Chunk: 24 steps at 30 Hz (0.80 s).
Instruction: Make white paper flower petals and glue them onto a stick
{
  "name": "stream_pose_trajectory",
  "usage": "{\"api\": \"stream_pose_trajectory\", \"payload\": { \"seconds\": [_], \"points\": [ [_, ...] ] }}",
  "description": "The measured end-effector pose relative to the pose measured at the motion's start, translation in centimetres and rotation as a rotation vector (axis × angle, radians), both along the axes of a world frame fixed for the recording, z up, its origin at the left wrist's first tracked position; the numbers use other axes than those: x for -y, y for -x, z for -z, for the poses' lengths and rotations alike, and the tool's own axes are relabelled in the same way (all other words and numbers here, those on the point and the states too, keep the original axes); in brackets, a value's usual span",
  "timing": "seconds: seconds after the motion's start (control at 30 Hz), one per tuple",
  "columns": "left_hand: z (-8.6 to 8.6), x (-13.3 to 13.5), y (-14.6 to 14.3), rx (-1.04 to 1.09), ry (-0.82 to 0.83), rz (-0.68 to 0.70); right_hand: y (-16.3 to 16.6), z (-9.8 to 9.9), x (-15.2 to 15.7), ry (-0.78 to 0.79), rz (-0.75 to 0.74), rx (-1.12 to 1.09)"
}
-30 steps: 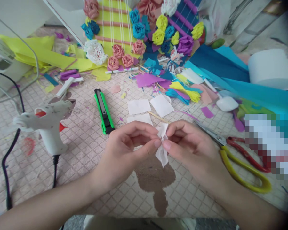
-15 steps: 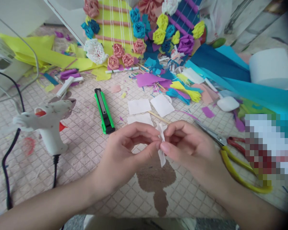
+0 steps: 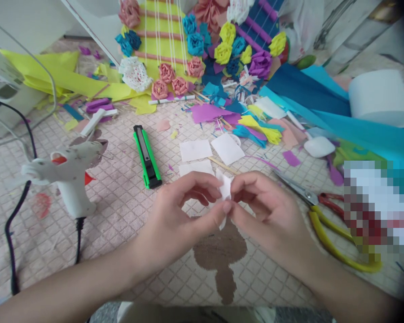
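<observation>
Both hands meet at the centre of the view, above the quilted pink surface [image 3: 121,202]. The left hand [image 3: 178,215] and the right hand [image 3: 265,211] are each closed narrowly, thumb against fingertips, on one white paper piece [image 3: 225,188]. The piece is small and crumpled. It is held clear of the surface, between the two hands, just above a brown figure [image 3: 218,251] printed on the cloth.

Surrounding items, from largest to smallest:

1. A decorated board [image 3: 164,45] leans at the far side. It carries yellow and blue panels, white strings and rolled paper flowers in pink, blue, yellow, purple and white.
2. Blue paper sheets [image 3: 323,98] lie at the far right, partly under a white roll [image 3: 384,96].
3. Yellow paper sheets [image 3: 54,76] lie at the far left.
4. A white glue gun [image 3: 67,172] stands on the surface, well to the left of the left hand, with a dark cable running from its grip.
5. Scissors [image 3: 336,229] with yellow and red handles lie just beside the right hand, blades pointing toward the centre.
6. A green utility knife [image 3: 147,157] lies beyond the left hand.
7. Three white paper squares [image 3: 195,150] lie flat just beyond the hands, near the knife.
8. A thin wooden stick [image 3: 222,165] lies among the squares.

Coloured paper scraps are scattered between the squares and the board.
</observation>
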State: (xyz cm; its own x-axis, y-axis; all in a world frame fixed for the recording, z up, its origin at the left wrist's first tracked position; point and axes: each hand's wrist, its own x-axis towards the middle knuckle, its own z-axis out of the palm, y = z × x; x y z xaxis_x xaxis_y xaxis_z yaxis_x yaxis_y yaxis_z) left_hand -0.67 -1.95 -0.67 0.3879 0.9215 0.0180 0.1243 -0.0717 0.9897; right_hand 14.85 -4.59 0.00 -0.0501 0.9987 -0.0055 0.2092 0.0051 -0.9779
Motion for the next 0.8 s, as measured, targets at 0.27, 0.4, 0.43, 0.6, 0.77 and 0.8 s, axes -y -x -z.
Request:
{"api": "stream_pose_trajectory", "payload": {
  "seconds": [0.27, 0.4, 0.43, 0.6, 0.77, 0.8],
  "points": [
    [0.1, -0.1, 0.0, -0.099, -0.067, 0.032, 0.0, 0.4, 0.0, -0.022, -0.029, 0.039],
    [0.2, -0.1, 0.2, -0.188, -0.142, 0.036, 0.0, 0.3, 0.0, -0.039, -0.019, 0.062],
    [0.2, -0.1, 0.2, -0.194, -0.152, 0.034, 0.0, 0.3, 0.0, -0.041, -0.014, 0.069],
    [0.3, 0.0, 0.1, -0.196, -0.172, 0.029, -0.1, 0.6, 0.1, -0.065, 0.015, 0.150],
    [0.4, 0.0, 0.1, -0.227, -0.254, 0.057, 0.3, 1.0, 0.4, -0.109, 0.012, 0.287],
    [0.4, 0.0, 0.1, -0.235, -0.284, 0.063, 0.3, 1.1, 0.4, -0.108, 0.011, 0.306]
  ]
}}
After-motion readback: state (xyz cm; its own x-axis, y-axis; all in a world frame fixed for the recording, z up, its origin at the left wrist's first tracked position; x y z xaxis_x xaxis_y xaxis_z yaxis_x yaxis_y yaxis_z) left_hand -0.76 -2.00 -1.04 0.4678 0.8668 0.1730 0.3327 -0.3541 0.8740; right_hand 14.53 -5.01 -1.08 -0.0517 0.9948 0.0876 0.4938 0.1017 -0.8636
